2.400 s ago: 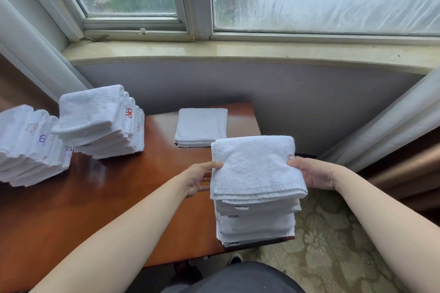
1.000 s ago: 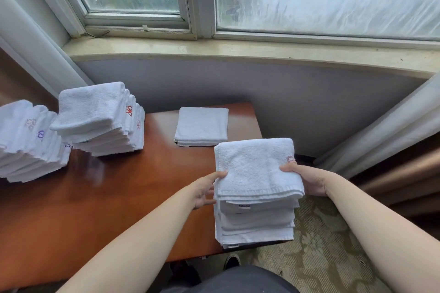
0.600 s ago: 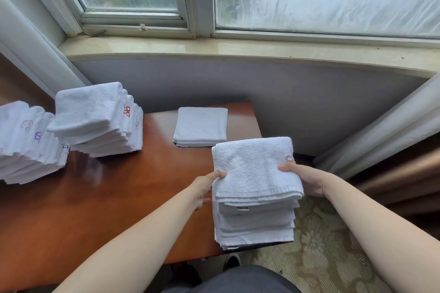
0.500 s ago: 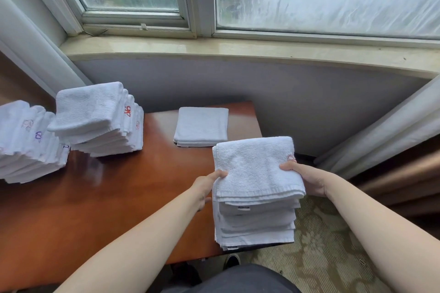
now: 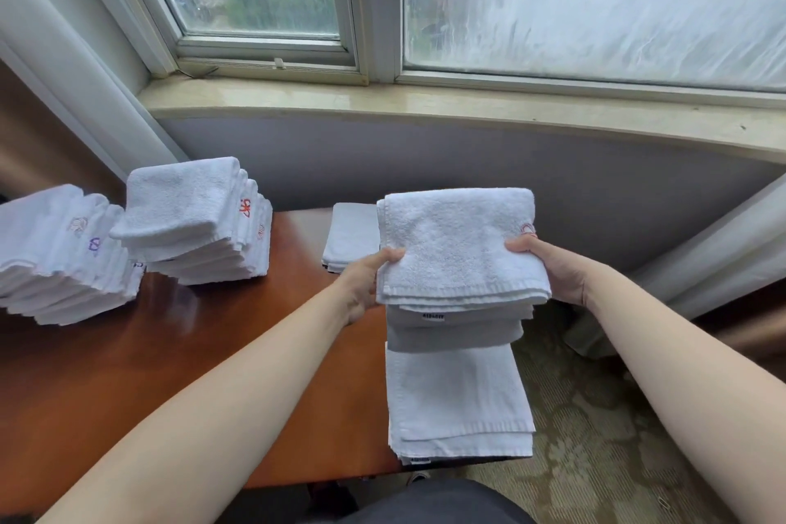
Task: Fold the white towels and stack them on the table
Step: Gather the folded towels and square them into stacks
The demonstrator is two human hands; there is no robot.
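Observation:
I hold a bundle of several folded white towels (image 5: 459, 247) in the air above the table's right end. My left hand (image 5: 365, 281) grips its left side and my right hand (image 5: 548, 264) grips its right side, thumbs on top. A red embroidered mark shows at the bundle's right edge. Below it, a low stack of folded towels (image 5: 457, 400) lies at the table's near right corner. Behind the lifted bundle sits another small folded stack (image 5: 348, 234), partly hidden.
On the left of the brown wooden table (image 5: 178, 362) stand two leaning piles of folded towels, one (image 5: 191, 217) with red marks and one (image 5: 55, 251) at the frame edge. A window sill (image 5: 425, 106) and curtains border the table. Patterned carpet (image 5: 595, 438) lies to the right.
Both hands have lifted the upper part of the right stack up and away from me, leaving the lower towels on the table corner.

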